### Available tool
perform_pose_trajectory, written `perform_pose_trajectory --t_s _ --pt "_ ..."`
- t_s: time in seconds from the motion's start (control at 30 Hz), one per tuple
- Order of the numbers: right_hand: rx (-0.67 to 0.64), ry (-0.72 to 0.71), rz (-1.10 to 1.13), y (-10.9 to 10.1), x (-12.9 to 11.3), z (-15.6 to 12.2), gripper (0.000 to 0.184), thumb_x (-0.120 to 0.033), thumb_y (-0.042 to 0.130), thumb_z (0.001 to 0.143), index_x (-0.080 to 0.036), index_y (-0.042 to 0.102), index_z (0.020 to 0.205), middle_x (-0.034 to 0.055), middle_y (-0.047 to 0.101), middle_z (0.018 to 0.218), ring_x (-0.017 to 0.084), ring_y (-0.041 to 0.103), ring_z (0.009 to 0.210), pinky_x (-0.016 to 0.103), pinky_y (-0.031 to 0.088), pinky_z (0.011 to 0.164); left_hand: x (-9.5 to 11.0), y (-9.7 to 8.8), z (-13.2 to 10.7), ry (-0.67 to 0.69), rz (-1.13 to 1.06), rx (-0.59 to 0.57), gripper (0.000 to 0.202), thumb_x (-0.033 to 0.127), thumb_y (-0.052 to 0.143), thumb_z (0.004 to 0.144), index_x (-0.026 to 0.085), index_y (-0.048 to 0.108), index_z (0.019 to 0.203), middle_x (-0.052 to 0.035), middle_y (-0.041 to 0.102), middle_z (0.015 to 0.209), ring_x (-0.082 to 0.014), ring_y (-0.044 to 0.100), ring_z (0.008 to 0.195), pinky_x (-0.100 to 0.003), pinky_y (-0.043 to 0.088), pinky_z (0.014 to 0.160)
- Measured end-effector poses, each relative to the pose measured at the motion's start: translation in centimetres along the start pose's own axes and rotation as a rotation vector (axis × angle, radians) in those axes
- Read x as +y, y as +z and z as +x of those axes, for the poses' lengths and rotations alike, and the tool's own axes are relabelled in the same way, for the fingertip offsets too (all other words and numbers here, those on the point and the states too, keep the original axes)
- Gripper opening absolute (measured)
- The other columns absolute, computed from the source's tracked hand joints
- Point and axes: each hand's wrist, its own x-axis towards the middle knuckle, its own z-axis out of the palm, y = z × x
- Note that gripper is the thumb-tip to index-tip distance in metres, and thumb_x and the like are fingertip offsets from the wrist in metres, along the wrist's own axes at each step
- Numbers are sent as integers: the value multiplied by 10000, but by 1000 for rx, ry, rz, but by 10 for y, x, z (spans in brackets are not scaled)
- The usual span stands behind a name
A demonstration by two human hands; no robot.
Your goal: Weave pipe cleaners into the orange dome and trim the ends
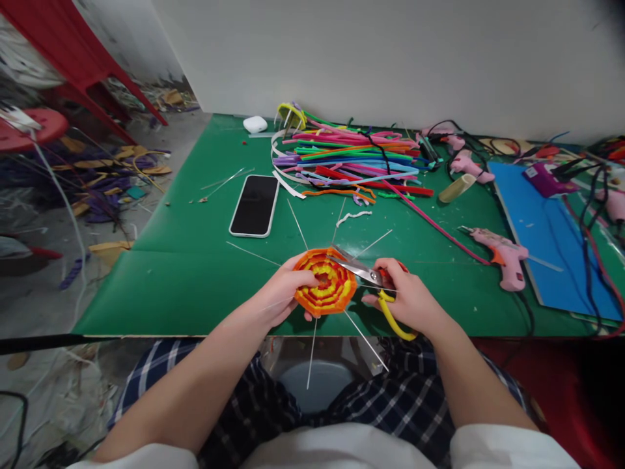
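Observation:
My left hand (293, 288) grips a woven disc (332, 301) by its left side, thumb on its face. Rings of orange, yellow and red fuzzy stems make up the disc, and thin pale rods (367, 341) stick out from it all around. In my right hand (409, 293) is a pair of scissors (362, 270) with metal blades, one yellow handle and some red-orange at the grip. The blades lie across the disc's upper right edge. Whether they touch it or are fully closed I cannot make out.
Colourful pipe cleaners (351, 153) lie bundled at the back. A phone (254, 206) rests left of them on the green table (161, 273). A pink glue gun (508, 264) and a blue board (547, 241) are on the right. A white scrap (354, 217) lies beyond the disc.

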Motion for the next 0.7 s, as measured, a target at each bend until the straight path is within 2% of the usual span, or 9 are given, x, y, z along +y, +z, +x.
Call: perform_pose_trajectory --t_s 0.23,0.37,0.5,0.7 --pt "5 -5 9 0 1 0 341 -319 587 661 -223 421 942 -50 478 614 108 452 511 201 322 488 0 -2 1 14 -5 -33 446 120 507 634 146 505 1080 -54 651 702 -140 562 383 -181 385 275" --pt "34 -4 22 3 4 0 352 -316 591 660 -224 421 954 -35 501 645 114 470 535 206 341 500 3 -1 -2 20 1 -54 412 190 540 703 183 478 1110 -72 656 816 -165 617 512 -175 419 312" --pt "55 -2 11 4 6 -1 351 -322 584 671 -225 417 964 -28 519 657 119 483 548 212 348 507 7 2 -5 35 14 -119 370 284 517 769 171 467 1117 -104 640 900 -189 634 621 -192 459 355" --pt "70 -23 -67 5 7 0 340 -355 550 711 -219 408 989 -25 530 657 124 500 532 213 329 493 2 0 -2 108 80 -127 407 230 606 713 199 481 1099 -67 646 870 -180 631 605 -215 490 381"
